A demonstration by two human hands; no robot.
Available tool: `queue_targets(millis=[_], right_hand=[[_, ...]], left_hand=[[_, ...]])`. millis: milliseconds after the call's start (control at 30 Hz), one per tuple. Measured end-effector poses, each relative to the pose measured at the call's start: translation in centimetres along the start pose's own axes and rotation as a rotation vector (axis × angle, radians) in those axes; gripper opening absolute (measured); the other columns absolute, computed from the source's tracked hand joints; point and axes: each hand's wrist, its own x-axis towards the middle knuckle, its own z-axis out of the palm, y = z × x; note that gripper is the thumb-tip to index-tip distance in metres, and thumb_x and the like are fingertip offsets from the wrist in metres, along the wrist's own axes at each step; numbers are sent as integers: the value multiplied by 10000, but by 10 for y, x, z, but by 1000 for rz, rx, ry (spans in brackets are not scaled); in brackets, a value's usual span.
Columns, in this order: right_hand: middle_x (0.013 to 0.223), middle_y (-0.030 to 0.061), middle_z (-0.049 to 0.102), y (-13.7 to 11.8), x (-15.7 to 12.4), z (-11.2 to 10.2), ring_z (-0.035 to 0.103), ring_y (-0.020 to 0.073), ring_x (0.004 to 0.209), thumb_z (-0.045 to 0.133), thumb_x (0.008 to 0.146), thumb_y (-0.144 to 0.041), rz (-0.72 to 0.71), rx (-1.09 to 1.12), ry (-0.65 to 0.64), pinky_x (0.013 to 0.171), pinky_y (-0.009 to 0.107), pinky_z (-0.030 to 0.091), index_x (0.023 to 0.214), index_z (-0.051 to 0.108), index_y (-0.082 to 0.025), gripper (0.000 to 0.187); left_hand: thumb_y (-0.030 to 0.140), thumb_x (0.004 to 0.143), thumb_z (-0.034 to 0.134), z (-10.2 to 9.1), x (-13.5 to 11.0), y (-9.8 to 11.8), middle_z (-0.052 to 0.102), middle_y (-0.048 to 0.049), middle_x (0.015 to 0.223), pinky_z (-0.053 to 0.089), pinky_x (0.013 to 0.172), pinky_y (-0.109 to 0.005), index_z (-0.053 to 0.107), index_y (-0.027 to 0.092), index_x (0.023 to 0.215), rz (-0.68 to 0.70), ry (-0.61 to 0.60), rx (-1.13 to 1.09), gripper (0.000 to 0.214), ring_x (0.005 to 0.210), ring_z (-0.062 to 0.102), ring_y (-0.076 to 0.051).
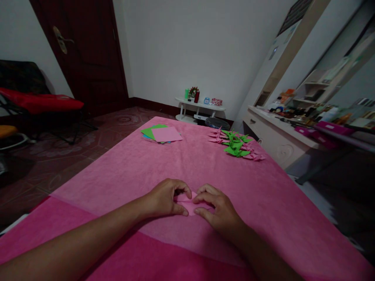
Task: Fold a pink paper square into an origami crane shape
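A small folded piece of pink origami paper (191, 208) lies on the pink cloth-covered table (140, 168), between my two hands. From the left, my left hand (166, 197) curls thumb and fingers onto the paper's edge. My right hand (218, 207) grips the opposite side, its thumb at the near edge and fingers at the far one. The fingers partly cover the paper, so its full shape is hidden. Farther off, at the left, is a stack of square paper sheets (167, 134), pink on top with green and blue below.
Several folded green and pink paper cranes (236, 146) sit together at the table's far right. Beyond the table stands a low white shelf (200, 103) with small items. A cluttered white dresser (284, 132) is at the right, a red folding chair (41, 102) at the left.
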Motion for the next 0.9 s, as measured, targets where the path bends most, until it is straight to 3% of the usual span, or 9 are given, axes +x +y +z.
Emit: queue_targets(millis=[167, 400, 633, 900], right_hand=[[940, 8, 583, -2, 2, -1, 557, 177, 857, 778, 648, -191, -18, -75, -45, 745, 299, 440, 907, 668, -244, 287], [904, 31, 580, -3, 1, 3, 545, 178, 834, 658, 784, -179, -74, -145, 2, 734, 304, 436, 889, 645, -221, 114], [825, 30, 583, 1, 3, 6, 534, 162, 771, 590, 837, -157, -132, -183, 59, 701, 293, 410, 845, 630, -201, 61], [801, 42, 608, 2, 5, 8, 533, 171, 768, 556, 858, -164, -205, -305, 68, 715, 314, 384, 797, 602, -177, 77]], left_hand=[[243, 575, 769, -1, 0, 1, 542, 36, 737, 327, 566, -198, 657, 194, 918, 30, -4, 81, 365, 632, 435, -102], [254, 566, 775, -1, 1, 3, 570, 32, 745, 336, 578, -200, 668, 196, 903, 65, 22, 138, 358, 647, 461, -108], [160, 693, 612, 6, -2, 6, 605, -2, 719, 364, 571, -212, 678, 175, 825, 145, 93, 197, 149, 607, 505, -106], [155, 812, 538, 13, -5, 3, 625, -27, 770, 413, 663, -225, 632, 165, 781, 314, 154, 365, 100, 717, 566, -125]])
